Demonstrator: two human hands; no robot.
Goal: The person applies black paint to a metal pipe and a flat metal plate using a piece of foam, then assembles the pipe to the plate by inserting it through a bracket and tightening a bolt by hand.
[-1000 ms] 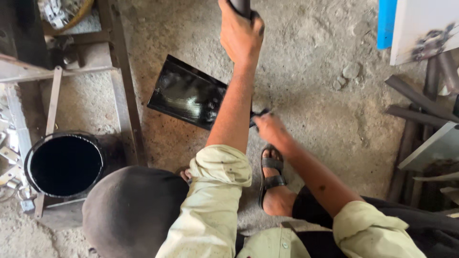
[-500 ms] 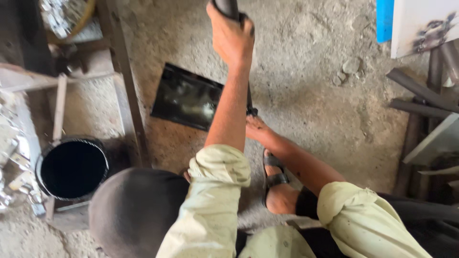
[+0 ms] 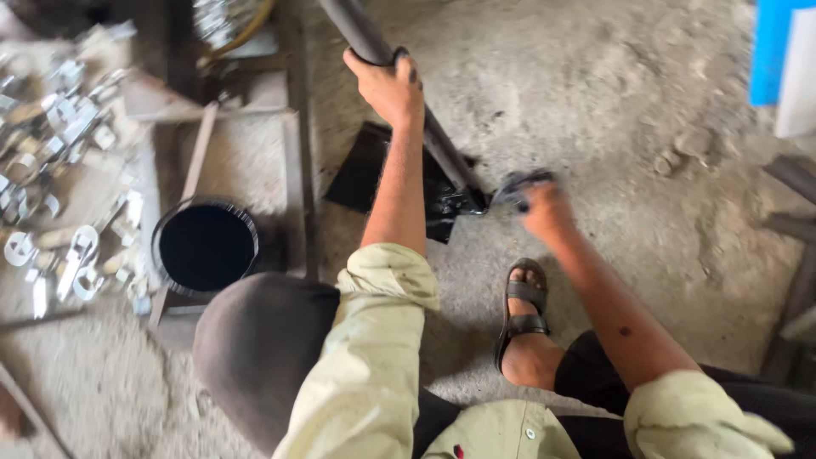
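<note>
You are gripping a dark metal pipe (image 3: 399, 89) with your left hand (image 3: 387, 85), fingers wrapped closed around it in the upper middle of the frame, while the pipe is slanting down to the right toward the concrete floor (image 3: 612, 110). Its lower end is resting at the centre of the frame on a black, glossy sheet (image 3: 365, 174) that is lying flat on the floor. Your right hand (image 3: 544, 208) is closing on a dark rag or pad (image 3: 523, 183) just right of the pipe's foot, and it is blurred, so how tightly you are holding it cannot be told. Judging by the wet black shine at the pipe's lower end, you are coating or wiping the pipe, and you are working at its bottom stretch. A round bucket (image 3: 206, 246) of black liquid is sitting at the left of centre inside a metal frame (image 3: 293, 170) (well apart from your right hand, past your left arm). A heap of small shiny metal pieces (image 3: 59, 153) is lying in the upper left. Your sandalled foot (image 3: 523, 314) is planted below the centre, near the sheet. The next stroke is calling for a steady left grip, so that the pipe's foot is staying on the sheet, and for the rag to be pressing against the pipe itself rather than hovering beside it.
</note>
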